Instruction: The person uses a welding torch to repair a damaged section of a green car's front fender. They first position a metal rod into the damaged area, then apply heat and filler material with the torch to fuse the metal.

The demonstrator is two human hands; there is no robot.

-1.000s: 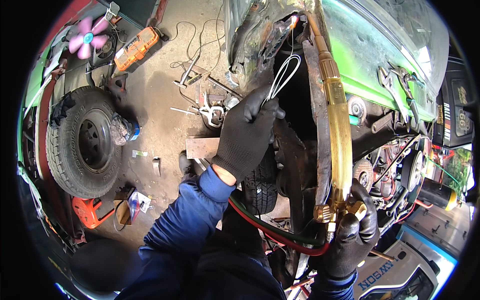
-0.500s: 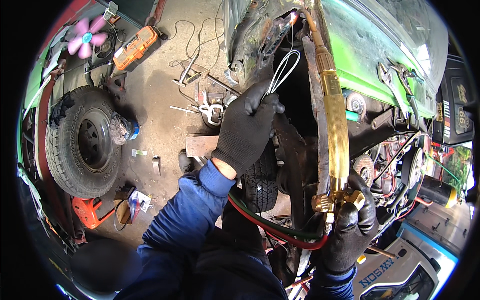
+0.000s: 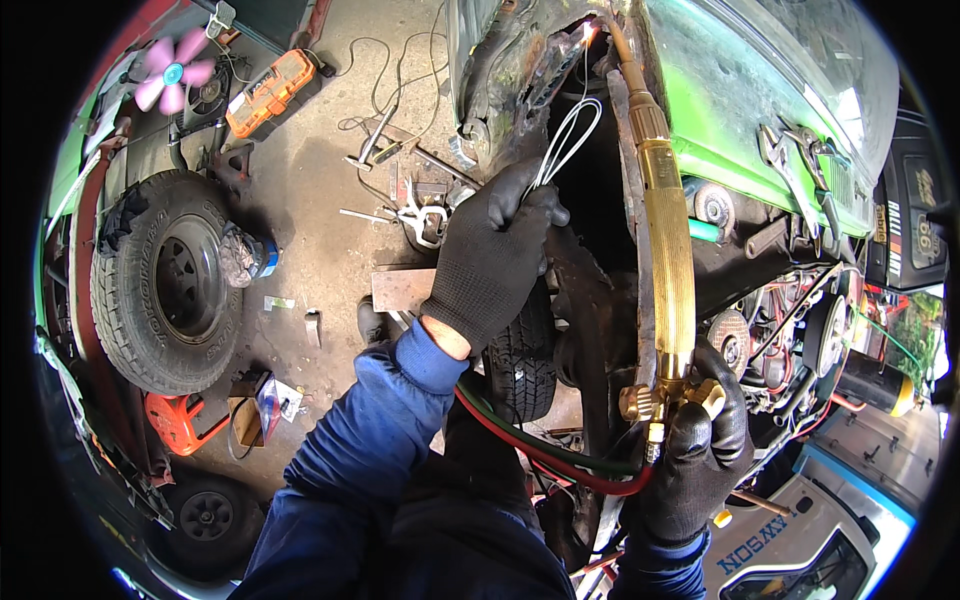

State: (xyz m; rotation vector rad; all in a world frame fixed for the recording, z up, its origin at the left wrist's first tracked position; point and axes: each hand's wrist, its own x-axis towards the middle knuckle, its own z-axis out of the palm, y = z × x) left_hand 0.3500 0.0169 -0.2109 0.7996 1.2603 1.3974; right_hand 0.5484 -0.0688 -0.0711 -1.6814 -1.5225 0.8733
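In a black glove, my left hand (image 3: pixel 492 250) pinches a looped thin filler wire (image 3: pixel 572 140). One end of the wire runs up to a small glowing spot on the rusty body metal (image 3: pixel 565 55). My gloved right hand (image 3: pixel 700 450) grips the valve end of a brass gas torch (image 3: pixel 668 240), its fingers around a knob. The torch points away from me, its copper-coloured tip beside the glow. Red and green hoses (image 3: pixel 560 462) leave its near end and curve left. Any flame at the tip is too small to make out.
Locking pliers (image 3: pixel 790 185) lie on the green body panel (image 3: pixel 715 110) at right, beside an exposed engine (image 3: pixel 790 340). At left are a large tyre (image 3: pixel 170 285), an orange case (image 3: pixel 270 95) and a pink fan (image 3: pixel 172 72). Hammers, clamps and cables lie on the floor.
The torch's valve end and my right hand have shifted very slightly left. My left hand stays nearly still with the wire. A wheel at lower left, dark before, now shows.
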